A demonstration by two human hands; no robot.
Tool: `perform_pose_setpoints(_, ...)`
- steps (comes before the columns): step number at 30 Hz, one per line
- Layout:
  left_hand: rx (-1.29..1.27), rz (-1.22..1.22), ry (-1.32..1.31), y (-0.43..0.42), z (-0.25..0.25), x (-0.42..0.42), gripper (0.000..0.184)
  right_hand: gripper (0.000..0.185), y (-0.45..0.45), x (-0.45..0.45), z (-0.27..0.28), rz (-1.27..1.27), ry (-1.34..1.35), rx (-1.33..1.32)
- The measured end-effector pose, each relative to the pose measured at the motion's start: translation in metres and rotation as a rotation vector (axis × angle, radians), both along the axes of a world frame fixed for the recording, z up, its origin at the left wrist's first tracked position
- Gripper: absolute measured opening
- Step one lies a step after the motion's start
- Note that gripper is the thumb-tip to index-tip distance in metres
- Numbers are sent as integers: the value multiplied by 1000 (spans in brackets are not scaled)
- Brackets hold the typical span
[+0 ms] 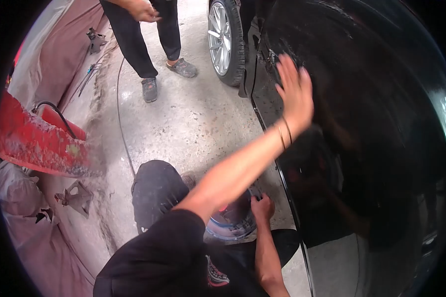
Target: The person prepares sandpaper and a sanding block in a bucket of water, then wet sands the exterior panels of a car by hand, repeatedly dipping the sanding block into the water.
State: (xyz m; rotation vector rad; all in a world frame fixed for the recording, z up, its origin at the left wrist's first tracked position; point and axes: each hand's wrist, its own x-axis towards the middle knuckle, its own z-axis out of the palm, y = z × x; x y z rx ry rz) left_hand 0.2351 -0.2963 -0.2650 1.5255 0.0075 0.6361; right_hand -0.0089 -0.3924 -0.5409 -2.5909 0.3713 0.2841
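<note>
Spreading our empty left hand (296,94) wide near the lower edge of the black car panel (371,114), where pale streaks (344,29) show, we curl our right hand (263,208) beside the tub (228,234), its grip's contents and overall progress unclear.

A person (168,252) is down low by a shiny black car (366,148). The left hand (296,96) is up by its side with the fingers out; I can't tell if it touches. The right hand (263,208) is curled next to a round tub (228,232). Another person (134,47) stands near the wheel (220,39) in grey shoes (183,68). A big red beam (39,138) is across from the car.
</note>
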Motion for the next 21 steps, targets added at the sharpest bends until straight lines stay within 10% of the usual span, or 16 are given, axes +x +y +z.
perform_pose_setpoints(21, -62, 107, 178, 21, 3, 25, 77, 41, -2, -4, 8, -12, 89, 5)
